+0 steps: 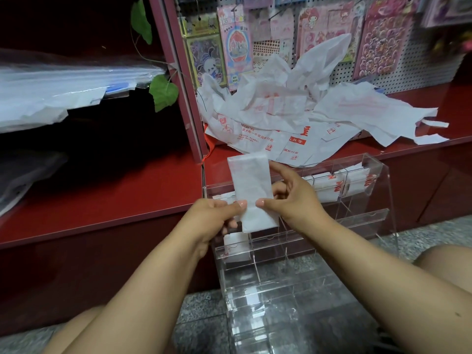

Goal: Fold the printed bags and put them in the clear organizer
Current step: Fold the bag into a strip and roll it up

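Above the clear organizer (pixel 293 251), both hands hold a folded bag (pixel 251 192), a narrow white strip standing nearly upright and tilted a little to the left. The left hand (pixel 217 218) has its grip closed on the strip's lower left edge, thumb on the front and the other fingers curled behind. The right hand (pixel 288 195) pinches the lower right edge between thumb and a finger, while its index finger reaches up along the strip's right side near the top. The two thumbs almost meet on the face of the bag.

The organizer is a stepped acrylic rack with divided compartments, standing on the speckled stone floor (pixel 199 325) against the front of a low red shelf (pixel 127 198). Its top row, to the right of the hands, already holds several folded bags with red print (pixel 339 185), standing upright in their slots. One more folded bag (pixel 233 245) sits in a left compartment of the tier below, just under the left hand.

Behind the organizer, on the red shelf, lies a loose heap of unfolded printed bags (pixel 293 116), white with red lettering, crumpled and overlapping. A perforated display board (pixel 413 70) hung with sticker packs (pixel 383 39) rises behind the heap.
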Tool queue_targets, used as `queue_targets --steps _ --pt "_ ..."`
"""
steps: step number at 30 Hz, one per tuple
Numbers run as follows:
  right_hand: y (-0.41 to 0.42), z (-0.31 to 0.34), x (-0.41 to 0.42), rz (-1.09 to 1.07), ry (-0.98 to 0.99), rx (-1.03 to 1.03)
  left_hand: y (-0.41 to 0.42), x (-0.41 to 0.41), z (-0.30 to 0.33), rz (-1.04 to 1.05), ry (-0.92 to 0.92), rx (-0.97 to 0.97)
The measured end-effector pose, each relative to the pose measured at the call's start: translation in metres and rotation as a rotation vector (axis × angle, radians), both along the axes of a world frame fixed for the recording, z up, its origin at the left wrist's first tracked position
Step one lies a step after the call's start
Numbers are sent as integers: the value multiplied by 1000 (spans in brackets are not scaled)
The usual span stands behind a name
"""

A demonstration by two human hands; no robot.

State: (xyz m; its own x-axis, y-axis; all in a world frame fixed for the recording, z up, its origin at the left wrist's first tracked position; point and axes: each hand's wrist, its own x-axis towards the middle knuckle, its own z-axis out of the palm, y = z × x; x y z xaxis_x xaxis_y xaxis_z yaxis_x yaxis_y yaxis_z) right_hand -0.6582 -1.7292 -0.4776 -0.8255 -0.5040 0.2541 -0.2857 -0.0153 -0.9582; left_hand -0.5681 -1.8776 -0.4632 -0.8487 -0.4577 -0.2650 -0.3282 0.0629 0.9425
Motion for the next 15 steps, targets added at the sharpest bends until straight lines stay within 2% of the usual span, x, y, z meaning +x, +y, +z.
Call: queue_targets --steps 3,6,9,12,15 --pt "-2 -2 6 -4 75 40 7 2 5 -41 59 204" --pt "-5 -4 11 -36 105 51 11 0 6 -10 152 235" --pt "-6 -3 7 -143 102 170 11 0 6 18 212 222" --pt "-2 1 2 -70 -82 204 9 -1 3 15 250 148" --pt "-3 4 6 108 -286 -7 9 0 0 -35 272 70"
